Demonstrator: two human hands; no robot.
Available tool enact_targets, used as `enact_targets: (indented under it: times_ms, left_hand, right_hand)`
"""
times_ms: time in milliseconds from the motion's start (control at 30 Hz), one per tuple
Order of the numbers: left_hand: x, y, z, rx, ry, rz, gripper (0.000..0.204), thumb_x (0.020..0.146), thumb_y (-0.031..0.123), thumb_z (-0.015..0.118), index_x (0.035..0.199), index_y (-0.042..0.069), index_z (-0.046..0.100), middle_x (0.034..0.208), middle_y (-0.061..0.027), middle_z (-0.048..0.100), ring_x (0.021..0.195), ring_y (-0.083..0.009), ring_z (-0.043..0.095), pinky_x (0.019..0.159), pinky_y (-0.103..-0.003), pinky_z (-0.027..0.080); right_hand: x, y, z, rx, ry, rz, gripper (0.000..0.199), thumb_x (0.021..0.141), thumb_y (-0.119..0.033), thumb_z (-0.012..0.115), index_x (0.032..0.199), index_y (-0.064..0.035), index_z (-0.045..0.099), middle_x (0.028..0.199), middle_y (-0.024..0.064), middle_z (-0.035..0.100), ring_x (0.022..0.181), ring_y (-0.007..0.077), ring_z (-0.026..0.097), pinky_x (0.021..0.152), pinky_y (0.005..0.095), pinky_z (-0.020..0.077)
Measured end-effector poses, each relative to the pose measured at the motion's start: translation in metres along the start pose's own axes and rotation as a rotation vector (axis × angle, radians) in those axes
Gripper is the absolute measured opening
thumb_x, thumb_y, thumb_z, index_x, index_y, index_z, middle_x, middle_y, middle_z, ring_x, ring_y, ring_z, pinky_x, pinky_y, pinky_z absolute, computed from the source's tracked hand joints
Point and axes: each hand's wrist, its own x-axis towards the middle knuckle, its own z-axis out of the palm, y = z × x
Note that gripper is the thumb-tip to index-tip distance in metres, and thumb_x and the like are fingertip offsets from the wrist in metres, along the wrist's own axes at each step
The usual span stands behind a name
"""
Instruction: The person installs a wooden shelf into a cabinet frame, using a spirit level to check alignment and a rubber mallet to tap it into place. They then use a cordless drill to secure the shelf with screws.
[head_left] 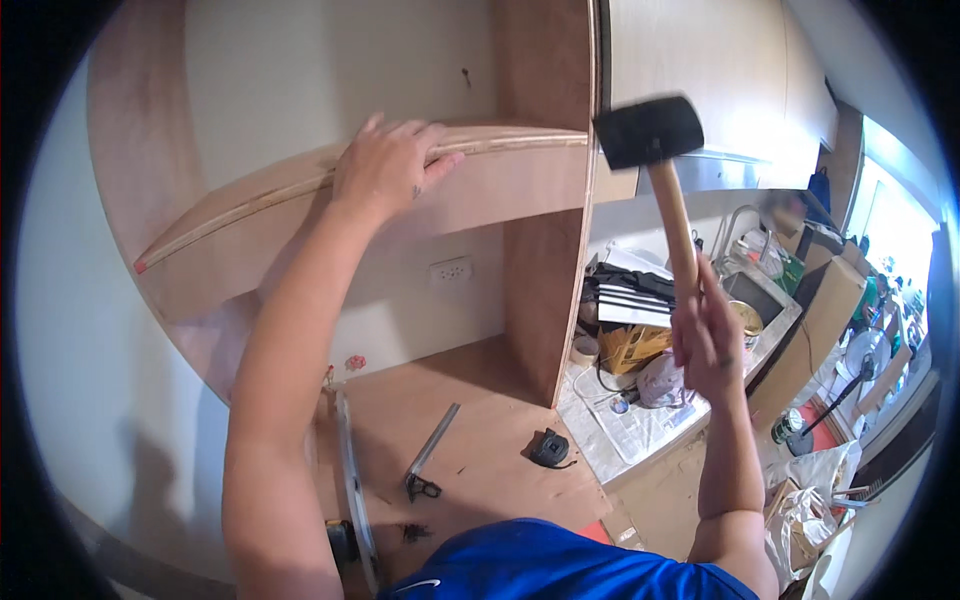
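Observation:
My right hand (pixel 708 340) is closed around the wooden handle of a black-headed mallet (pixel 655 130). The mallet is raised upright, its head close to the right side panel (pixel 548 300) of a wooden cabinet. With my left hand (pixel 390 170) I grip the front edge of the cabinet's shelf (pixel 510 140); the fingers lie over its top and the thumb points right along the edge. The shelf spans between the side panels and has a plywood front strip below it.
On the wooden surface below lie a tape measure (pixel 550 448), a metal square-like tool (pixel 435 450) and a long metal bar (pixel 352 480). A wall socket (pixel 451 270) sits under the shelf. To the right, a cluttered counter (pixel 625 440) holds a cardboard box (pixel 635 347) beside a sink (pixel 765 285).

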Motion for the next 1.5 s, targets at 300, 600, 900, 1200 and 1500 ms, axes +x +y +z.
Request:
enact_targets:
  times_ms: [300, 600, 900, 1200, 1500]
  left_hand:
    - [-0.27, 0.102, -0.053, -0.445, -0.019, -0.606, 0.061, 0.082, 0.028, 0.082, 0.134, 0.003, 0.061, 0.132, -0.0176, 0.064, 0.116, -0.0377, 0.061, 0.101, -0.052, 0.046]
    - [-0.581, 0.192, -0.052, -0.235, -0.794, -1.368, 0.077, 0.089, 0.039, 0.076, 0.147, -0.001, 0.044, 0.136, -0.0289, 0.059, 0.124, -0.0481, 0.058, 0.105, -0.053, 0.048]
    - [-0.628, 0.186, -0.039, -0.026, -1.033, -1.453, 0.034, 0.094, 0.021, 0.064, 0.121, 0.0, 0.063, 0.112, -0.0264, 0.069, 0.106, -0.047, 0.066, 0.088, -0.054, 0.054]
    - [-0.289, 0.125, -0.273, -0.179, -0.788, -0.857, 0.026, 0.09, 0.015, 0.065, 0.114, 0.006, 0.073, 0.094, -0.0159, 0.068, 0.08, -0.0382, 0.066, 0.07, -0.046, 0.055]
    - [-0.037, -0.045, -0.225, -0.144, -0.193, -0.317, 0.032, 0.096, 0.014, 0.063, 0.126, 0.005, 0.071, 0.103, -0.0189, 0.072, 0.091, -0.0353, 0.069, 0.083, -0.042, 0.054]
  right_hand:
    - [-0.235, 0.205, 0.063, 0.057, -0.452, 0.73, 0.063, 0.091, -0.016, 0.078, 0.149, -0.0103, 0.053, 0.073, -0.0024, 0.061, 0.056, 0.0077, 0.054, 0.052, 0.028, 0.0468]
    - [-0.311, 0.297, 0.111, -0.178, -0.764, 0.687, 0.054, 0.089, -0.009, 0.071, 0.142, -0.0092, 0.059, 0.093, 0.0121, 0.073, 0.084, 0.02, 0.071, 0.077, 0.0377, 0.0565]
    - [-0.279, 0.284, 0.122, -0.569, -0.927, 0.406, 0.062, 0.082, -0.035, 0.078, 0.134, -0.0077, 0.06, 0.119, 0.0265, 0.066, 0.107, 0.0454, 0.067, 0.087, 0.0532, 0.0543]
    - [-0.042, 0.104, 0.122, -0.061, -0.032, -0.533, 0.088, 0.091, -0.062, 0.066, 0.145, 0.0052, 0.048, 0.145, 0.0308, 0.048, 0.136, 0.0442, 0.044, 0.114, 0.0584, 0.0334]
    - [0.205, -0.112, 0.09, -0.589, 0.06, -1.022, 0.032, 0.095, -0.019, 0.066, 0.126, -0.0134, 0.072, 0.11, 0.0127, 0.068, 0.102, 0.0375, 0.065, 0.087, 0.0472, 0.0525]
